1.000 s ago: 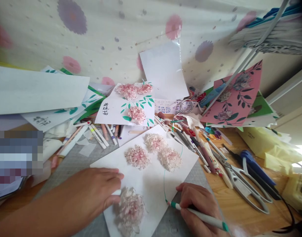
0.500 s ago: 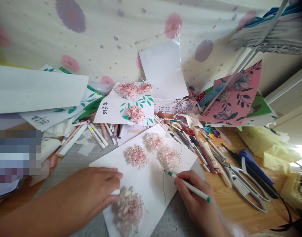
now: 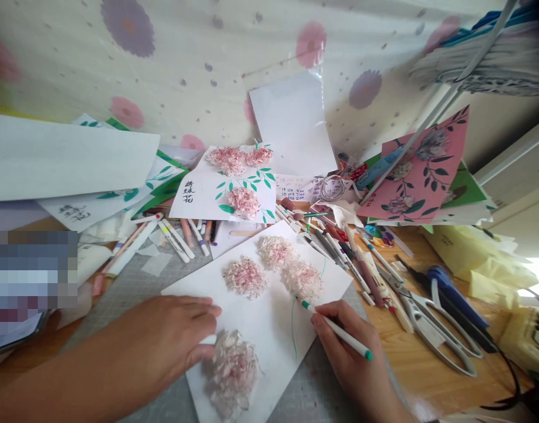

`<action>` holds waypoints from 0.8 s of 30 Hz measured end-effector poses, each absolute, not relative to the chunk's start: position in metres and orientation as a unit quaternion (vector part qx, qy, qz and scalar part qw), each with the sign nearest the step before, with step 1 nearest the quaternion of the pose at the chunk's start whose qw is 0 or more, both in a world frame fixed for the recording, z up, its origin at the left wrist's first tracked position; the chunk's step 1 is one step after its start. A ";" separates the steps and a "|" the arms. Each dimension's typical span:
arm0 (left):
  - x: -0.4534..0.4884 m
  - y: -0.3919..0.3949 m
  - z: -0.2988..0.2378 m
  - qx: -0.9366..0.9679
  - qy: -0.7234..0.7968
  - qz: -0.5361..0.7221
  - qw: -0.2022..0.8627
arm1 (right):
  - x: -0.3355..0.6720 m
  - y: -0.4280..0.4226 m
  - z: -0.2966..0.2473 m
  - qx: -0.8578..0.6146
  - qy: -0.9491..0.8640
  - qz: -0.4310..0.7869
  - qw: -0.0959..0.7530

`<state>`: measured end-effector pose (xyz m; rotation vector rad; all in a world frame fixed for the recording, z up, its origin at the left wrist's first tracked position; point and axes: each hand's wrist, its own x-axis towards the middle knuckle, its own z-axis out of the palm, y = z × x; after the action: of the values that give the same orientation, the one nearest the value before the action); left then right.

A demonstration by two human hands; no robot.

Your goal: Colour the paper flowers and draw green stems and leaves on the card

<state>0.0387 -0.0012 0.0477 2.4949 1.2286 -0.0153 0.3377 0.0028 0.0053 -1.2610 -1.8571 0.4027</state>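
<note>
A white card lies tilted on the grey cutting mat, with several pink-white paper flowers glued on it. My left hand lies flat on the card's left edge, fingers stretched, next to the lowest flower. My right hand grips a white marker with a green tip. The tip touches the card just under the right flower, at the top of a thin green line.
A finished flower card leans at the back, a pink card at the right. Loose markers and pens ring the card. Scissors and a blue tool lie on the wooden table at right.
My right hand moved the marker from the bottom of the green line up to just under the right flower. The left hand stayed on the card.
</note>
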 end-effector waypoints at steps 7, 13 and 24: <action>0.037 -0.003 0.048 0.887 0.434 -0.023 0.156 | 0.343 -0.003 0.008 -0.494 -0.744 0.228 0.389; 0.038 -0.003 0.050 0.902 0.415 -0.022 0.118 | 0.346 -0.006 0.009 -0.478 -0.700 0.316 0.426; 0.041 -0.002 0.053 0.898 0.424 -0.007 0.121 | 0.358 -0.002 -0.017 -0.477 -0.564 0.473 0.481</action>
<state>0.0409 -0.0018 0.0528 2.6216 1.2368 -0.0201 0.3581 -0.0022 -0.0170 -1.1624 -1.3761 1.1534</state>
